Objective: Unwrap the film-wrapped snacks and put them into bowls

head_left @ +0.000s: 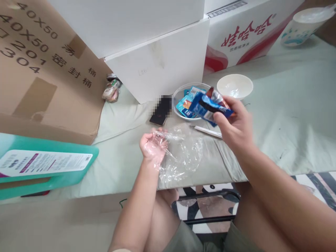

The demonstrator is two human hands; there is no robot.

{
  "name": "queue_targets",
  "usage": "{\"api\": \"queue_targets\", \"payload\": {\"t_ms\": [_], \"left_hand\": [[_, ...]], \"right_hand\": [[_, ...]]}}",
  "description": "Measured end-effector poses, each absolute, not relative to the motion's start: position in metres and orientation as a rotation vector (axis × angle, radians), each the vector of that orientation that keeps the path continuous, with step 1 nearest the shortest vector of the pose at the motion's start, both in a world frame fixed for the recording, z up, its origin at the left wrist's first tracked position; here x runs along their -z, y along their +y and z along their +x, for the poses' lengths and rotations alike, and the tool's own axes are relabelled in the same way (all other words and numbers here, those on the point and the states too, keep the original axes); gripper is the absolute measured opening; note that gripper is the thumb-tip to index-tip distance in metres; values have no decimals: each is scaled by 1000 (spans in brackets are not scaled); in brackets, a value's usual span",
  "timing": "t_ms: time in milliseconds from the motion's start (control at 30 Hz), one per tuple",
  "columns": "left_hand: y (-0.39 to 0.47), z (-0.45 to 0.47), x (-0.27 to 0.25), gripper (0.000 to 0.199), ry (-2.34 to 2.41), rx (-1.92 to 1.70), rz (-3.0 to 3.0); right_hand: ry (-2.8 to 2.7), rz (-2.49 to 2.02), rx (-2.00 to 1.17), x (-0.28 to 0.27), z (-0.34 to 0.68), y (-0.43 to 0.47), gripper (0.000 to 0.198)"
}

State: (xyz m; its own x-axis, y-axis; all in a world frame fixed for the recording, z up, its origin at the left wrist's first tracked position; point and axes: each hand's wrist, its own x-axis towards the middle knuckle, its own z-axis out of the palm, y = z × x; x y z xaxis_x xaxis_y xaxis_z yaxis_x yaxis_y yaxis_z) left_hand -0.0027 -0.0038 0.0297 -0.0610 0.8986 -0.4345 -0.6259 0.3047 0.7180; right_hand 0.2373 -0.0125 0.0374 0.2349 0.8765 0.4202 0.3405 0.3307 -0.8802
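Note:
My left hand (153, 146) is palm up with its fingers curled round the edge of a clear plastic bag (183, 157). The crinkled bag spreads to the right over the cloth-covered surface. Above and to the right, my right hand (236, 122) grips several snack packets (210, 106), blue ones and a reddish-brown one, between thumb and fingers. Behind these packets is a clear round tub (178, 113) with light-blue packets (187, 105) inside; its right part is hidden. A white pen (206, 131) lies below the tub, its right end close to my right hand.
A dark phone (160, 112) lies left of the tub, and a white bowl (235, 85) stands to its right. White boxes (160, 63) rise behind. At left are a cardboard box (52, 80) and a green jug (86, 150). A paper tub (299, 31) stands far right.

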Motion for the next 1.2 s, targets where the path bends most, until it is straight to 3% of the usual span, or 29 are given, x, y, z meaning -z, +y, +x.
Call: {"api": "queue_targets", "payload": {"t_ms": [100, 167, 267, 400, 433, 567, 600, 967, 1100, 1200], "left_hand": [[-9, -1, -31, 22, 1013, -1204, 438], [-12, -1, -30, 22, 1041, -1176, 482], [-13, -2, -29, 18, 1070, -1193, 477], [-12, -2, -31, 16, 1018, -1188, 453], [-12, -1, -32, 16, 992, -1177, 443], [-9, 2, -35, 17, 982, -1074, 485], [-7, 1, -35, 17, 1001, -1038, 525], [4, -18, -9, 19, 1385, -778, 1184], [11, -29, -6, 18, 1448, -1008, 1243], [14, -35, -4, 12, 1511, -1075, 1340]], "right_hand": [[-1476, -1310, -326, -48, 239, -1, 54], [-1529, -1308, -308, -48, 238, -6, 50], [-1672, -1149, -468, -38, 232, -27, 49], [-1816, -1059, -742, -14, 221, -46, 82], [-1772, -1137, -788, -9, 219, -47, 78], [-1529, -1358, -945, -7, 223, -43, 18], [-1484, -1363, -942, -9, 226, -42, 13], [-989, -1507, -914, -23, 267, -47, 13], [-1174, -1759, -841, -29, 276, -49, 13], [-1450, -1893, -586, -27, 288, -48, 10]]}}
